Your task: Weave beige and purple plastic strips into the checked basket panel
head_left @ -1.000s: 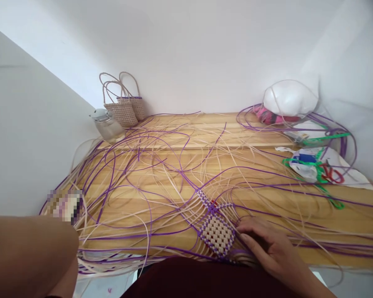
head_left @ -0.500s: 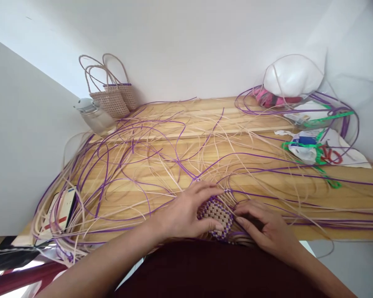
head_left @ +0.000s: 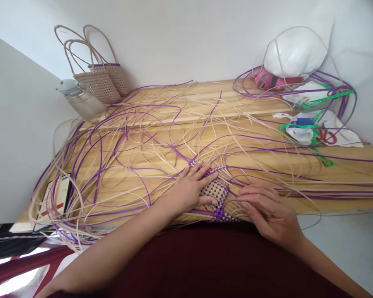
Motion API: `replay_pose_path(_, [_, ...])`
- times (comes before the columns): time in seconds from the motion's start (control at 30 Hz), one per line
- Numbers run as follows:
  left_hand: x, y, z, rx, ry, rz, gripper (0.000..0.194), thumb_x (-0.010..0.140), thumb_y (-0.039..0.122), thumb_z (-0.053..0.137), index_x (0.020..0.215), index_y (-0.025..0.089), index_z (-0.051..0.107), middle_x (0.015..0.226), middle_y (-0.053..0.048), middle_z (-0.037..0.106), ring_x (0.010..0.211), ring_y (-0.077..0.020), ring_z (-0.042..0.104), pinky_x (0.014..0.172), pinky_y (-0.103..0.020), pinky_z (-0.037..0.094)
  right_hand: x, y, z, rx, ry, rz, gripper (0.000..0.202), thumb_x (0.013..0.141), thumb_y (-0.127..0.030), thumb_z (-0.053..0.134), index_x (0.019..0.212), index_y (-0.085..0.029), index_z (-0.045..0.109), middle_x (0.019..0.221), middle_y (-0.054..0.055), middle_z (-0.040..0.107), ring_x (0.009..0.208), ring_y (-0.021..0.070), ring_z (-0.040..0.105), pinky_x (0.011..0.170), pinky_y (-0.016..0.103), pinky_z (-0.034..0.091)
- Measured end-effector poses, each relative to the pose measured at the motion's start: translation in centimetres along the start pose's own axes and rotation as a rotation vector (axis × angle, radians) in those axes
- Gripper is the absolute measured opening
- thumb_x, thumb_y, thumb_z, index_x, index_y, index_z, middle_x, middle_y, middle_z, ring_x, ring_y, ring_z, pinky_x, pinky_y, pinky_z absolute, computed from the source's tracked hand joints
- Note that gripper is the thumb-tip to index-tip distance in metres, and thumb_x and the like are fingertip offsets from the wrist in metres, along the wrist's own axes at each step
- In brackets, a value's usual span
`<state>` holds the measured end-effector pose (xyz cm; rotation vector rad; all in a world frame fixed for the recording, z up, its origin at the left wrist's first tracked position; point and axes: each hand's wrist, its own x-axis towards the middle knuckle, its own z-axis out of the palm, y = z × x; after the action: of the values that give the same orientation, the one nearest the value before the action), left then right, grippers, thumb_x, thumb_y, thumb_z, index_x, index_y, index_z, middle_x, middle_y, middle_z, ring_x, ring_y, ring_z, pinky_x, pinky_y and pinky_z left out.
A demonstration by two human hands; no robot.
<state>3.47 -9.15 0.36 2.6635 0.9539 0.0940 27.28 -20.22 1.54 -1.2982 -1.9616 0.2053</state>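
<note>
A small woven piece [head_left: 216, 189] in beige and purple lies near the table's front edge, with long loose strands running out from it on all sides. My left hand [head_left: 191, 188] rests flat on its left part, fingers spread. Just right of the weave, my right hand [head_left: 269, 209] has its thumb and fingertips pressed together by the beige strands; whether a strand is pinched there is too small to tell. Purple strands [head_left: 298, 178] stretch from the weave toward the right edge.
Two woven baskets [head_left: 101, 85] and a clear bottle [head_left: 82, 101] stand at the back left. A boxed item [head_left: 56, 196] lies under strands at left. At right are a white bag [head_left: 294, 54], a purple coil, and red-handled scissors [head_left: 327, 136] on paper.
The view has shifted, so the table sits higher in the picture. My left hand's fingers have spread flatter on the weave, and my right hand has moved slightly away from it.
</note>
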Motion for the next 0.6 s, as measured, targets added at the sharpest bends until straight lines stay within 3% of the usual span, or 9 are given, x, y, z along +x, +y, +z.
replay_pose_path(0.17, [0.3,-0.7,-0.3,-0.007,0.032,-0.035,0.08,0.081,0.075,0.048,0.15,0.034,0.04,0.162,-0.003,0.027,0.152,-0.032,0.014,0.121,-0.052,0.021,-1.0,-1.3,-0.4,0.055,-0.041,0.018,0.014,0.088,-0.017,0.061,0.097,-0.023,0.07,0.099,0.007,0.071,0.095,0.0194,0.067,0.088,0.035,0.054])
replay_pose_path(0.33, [0.8,-1.7,-0.5,-0.003,0.073,-0.043,0.073,0.084,0.07,0.049,0.147,0.032,0.045,0.16,-0.004,0.033,0.152,-0.0331,0.01,0.122,-0.049,0.019,-2.3,-1.2,-0.2,-0.072,-0.158,0.04,0.013,0.089,-0.028,0.063,0.099,-0.024,0.07,0.1,0.007,0.071,0.099,0.0212,0.065,0.09,0.037,0.053])
replay_pose_path(0.53, [2.7,-3.8,-0.9,0.005,0.07,-0.083,0.068,0.087,0.066,0.049,0.148,0.036,0.042,0.161,-0.002,0.031,0.15,-0.0339,0.017,0.121,-0.051,0.022,-2.7,-1.1,0.7,-0.321,-0.185,-0.118,0.048,0.082,-0.043,0.07,0.125,-0.023,0.062,0.133,0.011,0.059,0.129,0.0312,0.05,0.108,0.052,0.042])
replay_pose_path(0.6, [3.5,-4.8,-1.3,0.016,0.055,-0.094,0.067,0.088,0.064,0.05,0.149,0.037,0.04,0.161,-0.001,0.03,0.15,-0.0328,0.019,0.121,-0.05,0.022,-2.2,-1.5,1.1,-0.329,-0.181,-0.164,0.05,0.082,-0.044,0.07,0.127,-0.022,0.061,0.136,0.012,0.057,0.134,0.032,0.046,0.11,0.053,0.04])
